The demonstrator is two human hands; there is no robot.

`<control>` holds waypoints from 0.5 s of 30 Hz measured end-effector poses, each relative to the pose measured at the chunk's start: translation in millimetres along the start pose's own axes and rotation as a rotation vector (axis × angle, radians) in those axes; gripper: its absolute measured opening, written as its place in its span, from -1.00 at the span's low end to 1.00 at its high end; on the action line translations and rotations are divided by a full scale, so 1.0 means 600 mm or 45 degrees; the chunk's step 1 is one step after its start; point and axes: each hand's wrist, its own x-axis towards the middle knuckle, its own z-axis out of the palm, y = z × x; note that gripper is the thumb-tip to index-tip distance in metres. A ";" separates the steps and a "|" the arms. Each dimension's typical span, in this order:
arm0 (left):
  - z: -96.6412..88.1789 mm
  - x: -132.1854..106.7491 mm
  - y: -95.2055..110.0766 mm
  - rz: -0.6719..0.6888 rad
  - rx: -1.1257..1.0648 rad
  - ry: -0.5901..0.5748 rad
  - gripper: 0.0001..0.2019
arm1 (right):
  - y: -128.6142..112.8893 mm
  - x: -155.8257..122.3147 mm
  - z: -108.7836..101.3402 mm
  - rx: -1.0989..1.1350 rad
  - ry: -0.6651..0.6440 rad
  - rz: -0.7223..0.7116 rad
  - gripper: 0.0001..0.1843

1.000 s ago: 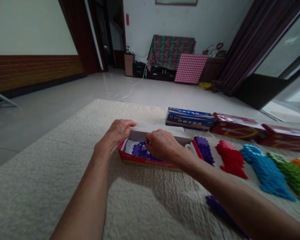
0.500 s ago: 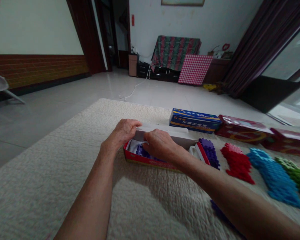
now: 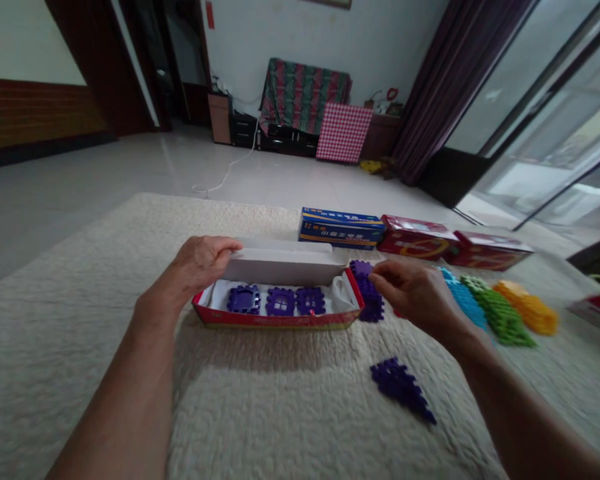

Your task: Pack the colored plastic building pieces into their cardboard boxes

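My left hand [image 3: 197,267] is closed on the upper left of the raised white lid [image 3: 285,253] of a red box [image 3: 280,323]. Three purple interlocking tiles [image 3: 281,303] lie in a row on white lining inside, with a white looped item [image 3: 342,293] at the right end. Just right of the box, my right hand [image 3: 413,290] has thumb and fingers pinched at a stack of purple tiles [image 3: 373,303], apparently on a tile there; the fingertips partly hide it. More purple tiles [image 3: 401,387] lie nearer me on the quilted cover.
Behind stand a blue box [image 3: 341,230] and two dark red boxes [image 3: 420,239], [image 3: 493,252]. Light-blue [image 3: 465,300], green [image 3: 505,317] and orange [image 3: 527,308] tile stacks lie to the right. A red stack is mostly hidden behind my right hand.
My right hand has moved out of the box to the purple stack at its right, uncovering the tiles inside. My left hand stays on the lid. The view has turned right.
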 end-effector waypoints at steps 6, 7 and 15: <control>0.009 0.001 -0.006 -0.001 0.015 -0.009 -0.63 | 0.064 -0.040 0.022 -0.107 -0.159 0.033 -0.83; 0.009 0.001 -0.006 -0.001 0.017 -0.012 -0.64 | 0.064 -0.042 0.024 -0.126 -0.162 0.037 -0.83; 0.005 -0.003 -0.004 -0.034 0.072 -0.040 -0.67 | 0.043 -0.046 0.032 -0.292 -0.239 0.075 -0.79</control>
